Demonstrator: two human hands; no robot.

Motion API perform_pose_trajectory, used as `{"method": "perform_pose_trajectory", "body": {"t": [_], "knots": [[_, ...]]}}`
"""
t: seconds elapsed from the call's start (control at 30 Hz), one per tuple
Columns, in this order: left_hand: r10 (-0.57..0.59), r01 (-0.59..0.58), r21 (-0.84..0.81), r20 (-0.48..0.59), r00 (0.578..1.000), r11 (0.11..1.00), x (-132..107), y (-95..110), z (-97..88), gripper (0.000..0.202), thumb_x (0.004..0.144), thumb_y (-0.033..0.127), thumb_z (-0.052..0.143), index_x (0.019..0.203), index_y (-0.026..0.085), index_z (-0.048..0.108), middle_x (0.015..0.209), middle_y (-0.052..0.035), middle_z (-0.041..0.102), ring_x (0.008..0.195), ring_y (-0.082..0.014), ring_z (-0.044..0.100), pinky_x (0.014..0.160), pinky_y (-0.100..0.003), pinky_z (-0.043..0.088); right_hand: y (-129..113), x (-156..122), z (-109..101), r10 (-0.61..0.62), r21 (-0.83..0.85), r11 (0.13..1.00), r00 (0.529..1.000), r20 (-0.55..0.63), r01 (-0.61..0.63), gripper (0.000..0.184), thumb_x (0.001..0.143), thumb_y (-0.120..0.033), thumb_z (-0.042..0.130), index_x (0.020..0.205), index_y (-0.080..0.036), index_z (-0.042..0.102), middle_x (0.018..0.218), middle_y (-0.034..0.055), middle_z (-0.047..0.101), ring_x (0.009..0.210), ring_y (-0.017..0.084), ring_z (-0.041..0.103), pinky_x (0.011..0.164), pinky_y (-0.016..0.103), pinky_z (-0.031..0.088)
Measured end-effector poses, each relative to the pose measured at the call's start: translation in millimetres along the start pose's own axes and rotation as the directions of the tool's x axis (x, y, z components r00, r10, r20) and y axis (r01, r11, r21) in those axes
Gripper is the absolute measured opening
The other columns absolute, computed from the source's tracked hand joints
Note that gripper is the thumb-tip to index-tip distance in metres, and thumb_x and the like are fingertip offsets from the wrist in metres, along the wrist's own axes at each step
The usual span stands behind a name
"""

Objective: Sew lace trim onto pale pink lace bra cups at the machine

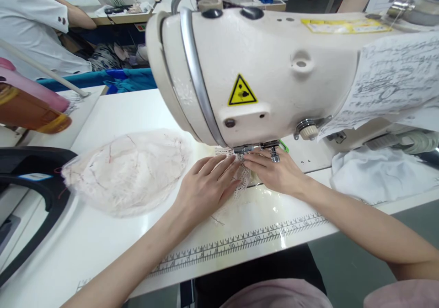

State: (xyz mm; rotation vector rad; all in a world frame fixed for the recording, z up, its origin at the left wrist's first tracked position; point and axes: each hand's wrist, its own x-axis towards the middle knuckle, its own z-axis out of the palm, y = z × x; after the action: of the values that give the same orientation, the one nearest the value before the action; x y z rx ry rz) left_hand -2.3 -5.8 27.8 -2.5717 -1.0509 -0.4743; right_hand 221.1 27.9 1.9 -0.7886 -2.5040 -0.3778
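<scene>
My left hand [209, 184] lies flat with fingers stretched out over a strip of white lace [244, 180], just left of the needle area. Close beside the presser foot, my right hand [279, 171] has its fingers drawn together on the lace's right edge. The lace runs under the head of a white sewing machine [274, 70], and its far part is hidden by the hands and the machine. A green loop [283, 146] shows behind my right hand; what it belongs to is hidden. Left of my left hand rests a pale sheer gathered piece of fabric [126, 171] with loose reddish threads.
A ruler scale [240, 244] marks the table's front edge. White cloth [380, 173] lies at the right. A written sheet [387, 79] hangs on the machine. Bottles [30, 107] and a black curved object [44, 180] stand left. A person in white [30, 29] sits behind.
</scene>
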Motion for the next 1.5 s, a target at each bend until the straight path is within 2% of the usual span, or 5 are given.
{"method": "perform_pose_trajectory", "body": {"t": [0.2,0.33,0.5,1.03,1.5], "knots": [[0.326,-0.327,-0.071,-0.021,0.945,0.942,-46,-5,-28.6,0.051,0.086,0.053,0.058,0.127,0.023,0.058,0.118,-0.0044,0.069,0.094,-0.0209,0.067,0.063,-0.031,0.053,0,2,-2,0.0,0.053,0.999,1.0,0.013,0.0,0.033,0.084,0.001,0.044,0.093,-0.019,0.068,0.104,-0.0011,0.071,0.094,0.014,0.061,0.085,0.032,0.039],[0.115,-0.115,-0.099,-0.013,0.993,0.988,-62,9,-37.2,0.037,0.087,0.008,0.057,0.122,0.019,0.057,0.112,-0.0056,0.071,0.094,-0.0178,0.067,0.068,-0.026,0.055,-1,1,0,0.025,0.159,0.987,0.999,0.045,-0.032,0.032,0.082,-0.003,0.047,0.1,-0.021,0.067,0.105,-0.0005,0.069,0.094,0.016,0.059,0.084,0.034,0.04],[-0.12,0.124,-0.117,0.04,0.992,0.985,-31,10,-46.6,0.016,0.096,0.014,0.042,0.107,0.013,0.055,0.099,-0.0084,0.072,0.069,-0.0148,0.067,0.047,-0.024,0.048,-3,1,3,0.017,0.17,0.985,0.999,-0.044,-0.009,0.02,0.087,-0.014,0.05,0.095,-0.02,0.068,0.096,-0.0012,0.071,0.084,0.014,0.06,0.08,0.032,0.04],[0.13,-0.118,0.159,-0.067,0.989,0.98,5,-2,7.0,0.027,0.081,-0.001,0.043,0.076,0.02,0.059,0.052,0.0068,0.052,0.051,-0.0112,0.049,0.071,-0.032,0.041,-5,6,3,0.027,0.112,0.993,0.998,-0.055,-0.021,0.022,0.086,-0.009,0.049,0.098,-0.019,0.065,0.105,-0.0035,0.071,0.084,0.012,0.062,0.07,0.03,0.041],[0.042,-0.036,-0.072,0.084,0.996,0.997,-3,-3,20.7,0.044,0.085,0.009,0.045,0.128,0.009,0.053,0.132,-0.0102,0.06,0.119,-0.0246,0.059,0.097,-0.042,0.045,-4,5,10,-0.026,0.278,0.96,0.999,-0.04,0.036,0.023,0.088,-0.005,0.05,0.087,-0.021,0.067,0.089,-0.0011,0.072,0.093,0.013,0.064,0.08,0.03,0.05]]}}
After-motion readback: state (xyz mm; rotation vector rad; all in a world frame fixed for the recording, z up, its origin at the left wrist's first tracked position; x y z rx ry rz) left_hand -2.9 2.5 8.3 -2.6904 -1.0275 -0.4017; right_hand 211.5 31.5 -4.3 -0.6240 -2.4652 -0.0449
